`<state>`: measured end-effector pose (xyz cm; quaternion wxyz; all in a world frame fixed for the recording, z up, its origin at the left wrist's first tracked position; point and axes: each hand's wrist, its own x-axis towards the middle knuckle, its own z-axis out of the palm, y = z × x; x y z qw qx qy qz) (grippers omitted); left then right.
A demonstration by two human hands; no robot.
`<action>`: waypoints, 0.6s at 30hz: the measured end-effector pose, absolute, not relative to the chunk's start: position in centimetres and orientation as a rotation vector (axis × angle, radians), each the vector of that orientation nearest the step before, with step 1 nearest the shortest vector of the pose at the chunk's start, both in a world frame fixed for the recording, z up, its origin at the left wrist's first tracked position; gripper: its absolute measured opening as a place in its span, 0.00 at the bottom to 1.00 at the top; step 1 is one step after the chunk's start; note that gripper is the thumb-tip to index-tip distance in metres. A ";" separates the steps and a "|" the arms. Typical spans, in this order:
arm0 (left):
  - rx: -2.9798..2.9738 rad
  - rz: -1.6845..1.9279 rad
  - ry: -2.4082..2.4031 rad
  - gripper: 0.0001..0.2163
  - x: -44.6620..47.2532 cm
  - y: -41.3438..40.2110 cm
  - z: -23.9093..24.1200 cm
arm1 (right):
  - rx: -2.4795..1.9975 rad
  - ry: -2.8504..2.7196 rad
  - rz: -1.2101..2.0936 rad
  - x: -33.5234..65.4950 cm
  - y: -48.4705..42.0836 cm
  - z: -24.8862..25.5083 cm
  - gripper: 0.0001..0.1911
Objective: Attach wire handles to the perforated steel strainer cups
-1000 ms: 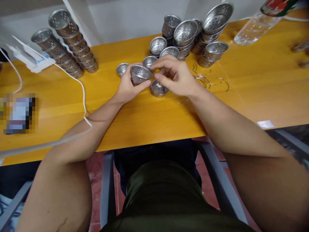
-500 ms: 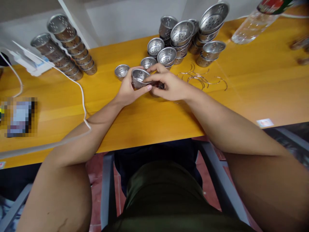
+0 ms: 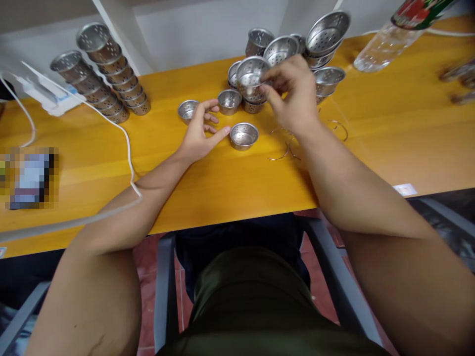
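My right hand (image 3: 293, 89) pinches the rim of a perforated metal cup (image 3: 252, 74) between thumb and fingers. This cup is directly over another cup (image 3: 254, 107); I cannot tell whether it rests in a stack there. My left hand (image 3: 202, 131) is open and holds nothing, its fingers apart. Just right of its thumb, a single perforated cup (image 3: 244, 137) stands upright on the table. Beyond its fingertips is a small cup (image 3: 229, 102), and another cup (image 3: 187, 111) is partly hidden behind the hand.
Tall stacks of perforated cups (image 3: 122, 74) lean at the back left. More cups (image 3: 328, 37) crowd the back right, beside a clear bottle (image 3: 386, 47). Thin curved wire pieces (image 3: 287, 150) lie under my right wrist. A white cable (image 3: 126, 143) crosses my left forearm near a phone (image 3: 31, 178).
My right hand has moved up and right and now holds a cup over the back group. The cup in my left hand has left it, and that hand has opened.
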<state>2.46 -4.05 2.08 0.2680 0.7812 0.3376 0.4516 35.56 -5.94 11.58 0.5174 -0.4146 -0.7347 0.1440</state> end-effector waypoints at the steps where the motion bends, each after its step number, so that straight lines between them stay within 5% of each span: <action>1: 2.132 1.214 0.900 0.42 2.5 -4.5 2.4 | -1.011 -1.748 0.310 36.2 -5.4 11.3 0.27; 5: 2.242 1.153 0.835 0.34 2.7 -6.7 4.9 | -1.063 -1.763 0.283 37.0 -3.8 10.7 0.32; 18: 2.375 0.881 0.732 0.21 3.5 -8.4 6.7 | -1.192 -1.922 0.167 32.4 -2.2 8.2 0.14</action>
